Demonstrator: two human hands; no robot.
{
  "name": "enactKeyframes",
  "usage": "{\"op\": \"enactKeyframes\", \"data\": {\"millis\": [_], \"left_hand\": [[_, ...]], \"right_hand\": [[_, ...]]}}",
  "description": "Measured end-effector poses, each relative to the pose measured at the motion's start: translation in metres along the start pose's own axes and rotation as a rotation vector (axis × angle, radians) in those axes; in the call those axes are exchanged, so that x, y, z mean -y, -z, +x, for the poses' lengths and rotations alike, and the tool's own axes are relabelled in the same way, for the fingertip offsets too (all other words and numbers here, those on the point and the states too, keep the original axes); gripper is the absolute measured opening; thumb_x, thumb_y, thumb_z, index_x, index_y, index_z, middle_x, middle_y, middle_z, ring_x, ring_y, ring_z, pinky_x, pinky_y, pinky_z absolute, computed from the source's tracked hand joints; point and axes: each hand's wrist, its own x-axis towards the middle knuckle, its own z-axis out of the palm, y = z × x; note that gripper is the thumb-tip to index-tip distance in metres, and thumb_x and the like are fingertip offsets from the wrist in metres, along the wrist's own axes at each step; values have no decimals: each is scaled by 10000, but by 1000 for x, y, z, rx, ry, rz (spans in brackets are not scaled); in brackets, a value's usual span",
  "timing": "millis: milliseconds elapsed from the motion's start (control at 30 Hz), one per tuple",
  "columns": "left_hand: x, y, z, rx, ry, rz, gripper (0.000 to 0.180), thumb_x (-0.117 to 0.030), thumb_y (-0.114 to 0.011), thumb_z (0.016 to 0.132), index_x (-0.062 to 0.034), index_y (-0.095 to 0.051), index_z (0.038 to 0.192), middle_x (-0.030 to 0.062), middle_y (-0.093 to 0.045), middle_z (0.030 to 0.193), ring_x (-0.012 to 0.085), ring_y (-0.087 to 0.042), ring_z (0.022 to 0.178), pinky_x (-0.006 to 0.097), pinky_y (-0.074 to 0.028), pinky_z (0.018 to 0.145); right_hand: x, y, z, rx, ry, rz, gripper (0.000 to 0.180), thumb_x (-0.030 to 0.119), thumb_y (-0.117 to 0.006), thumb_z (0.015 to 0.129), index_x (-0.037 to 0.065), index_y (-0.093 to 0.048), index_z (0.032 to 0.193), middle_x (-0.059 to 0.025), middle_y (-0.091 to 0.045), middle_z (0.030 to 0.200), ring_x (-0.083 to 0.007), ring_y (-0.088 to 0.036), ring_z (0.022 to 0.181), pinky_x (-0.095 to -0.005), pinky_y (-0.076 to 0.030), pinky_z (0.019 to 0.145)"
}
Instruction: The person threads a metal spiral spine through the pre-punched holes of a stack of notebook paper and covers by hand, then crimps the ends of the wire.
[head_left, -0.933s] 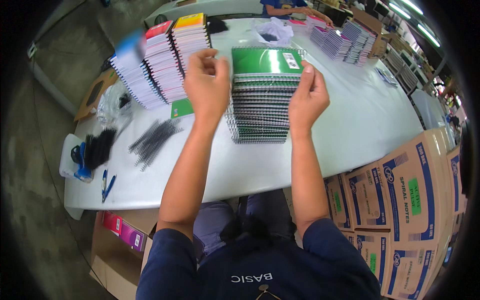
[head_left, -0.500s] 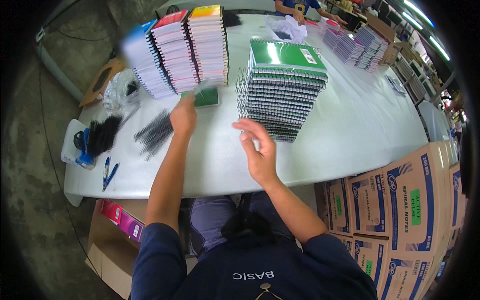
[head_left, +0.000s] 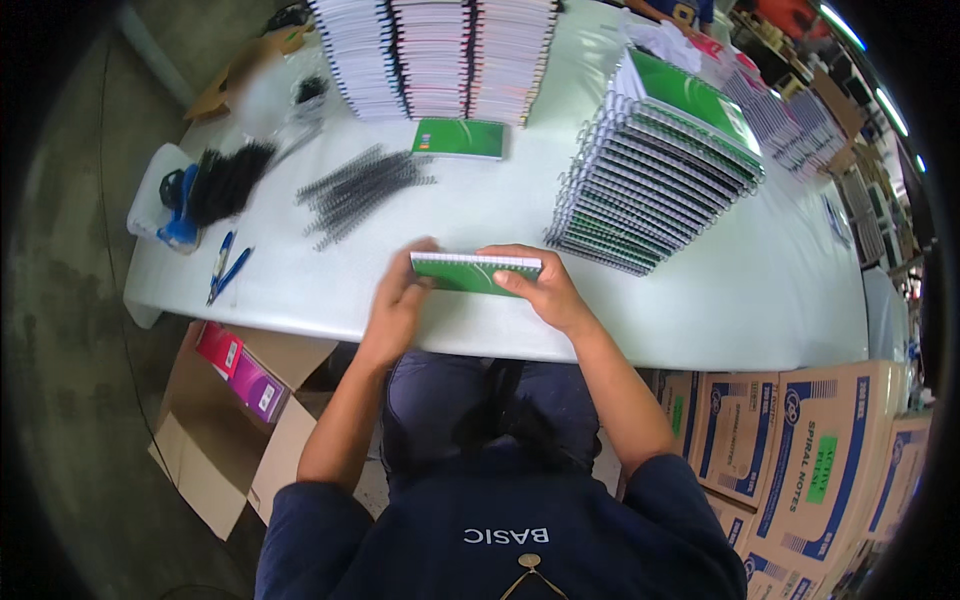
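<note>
- Half a second ago the person's hands were apart, the left one out by a green notebook lying below the far stacks and the right one hanging empty over the table edge; now both have come together on a single green notebook (head_left: 476, 272) at the near edge of the white table (head_left: 700, 300).
- A moment before that, both hands were up on the tall stack of spiral notebooks (head_left: 655, 160); that stack now stands alone to the right, untouched.
- The left hand (head_left: 400, 295) grips the notebook's left end, fingers curled over it; the right hand (head_left: 535, 285) pinches the right end, thumb on the green cover.
- The notebook lies right in front of the person, its long axis running left to right, with the white spiral binding along the far edge, pointing away from the person.
- Another green notebook (head_left: 459, 138) lies flat farther back, just below three upright rows of notebooks (head_left: 435, 55).
- Loose black binding coils (head_left: 360, 190) lie to the left, well apart from the hands.
</note>
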Motion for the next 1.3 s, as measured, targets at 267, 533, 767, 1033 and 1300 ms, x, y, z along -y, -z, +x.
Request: {"op": "enactKeyframes", "data": {"millis": [267,533,767,1033,1300], "left_hand": [[27,39,81,-275,-323,1142,254,-162,-618,796,-94,-576,1038,89,-578,980,290,-560,928,425,-420,780],[55,61,139,-239,-201,1285,256,-271,-634,789,-97,-582,970,76,-604,947,260,-571,933,420,-427,800],[28,66,131,-257,-242,1134,225,-240,-612,806,-70,-620,955,101,-627,985,276,-588,909,431,-411,787],[3,59,98,114,-328,455,217,-82,-455,818,3,-578,976,101,-544,830,194,-517,770,276,-394,682],[-6,48,67,393,63,330,404,-406,-478,932,-14,-534,853,23,-444,654,119,-399,656,277,-369,618]], "right_hand": [[-13,-6,-3,-89,48,-131,288,59,-563,864,27,-608,1146,-78,-634,1117,-138,-553,1037,-273,-402,938],[-13,-3,-4,-110,91,-155,286,52,-561,868,29,-607,1149,-70,-634,1116,-125,-555,1026,-262,-406,931],[-14,2,-8,-147,93,-161,281,53,-560,868,27,-610,1143,-74,-636,1112,-121,-556,1022,-261,-412,919],[-20,0,-5,-224,143,-174,281,50,-561,867,21,-608,1143,-77,-640,1089,-107,-560,980,-250,-424,888],[-14,-4,-3,-253,98,-129,280,17,-567,862,11,-607,1139,-69,-637,1081,-91,-552,966,-231,-428,870]]}}
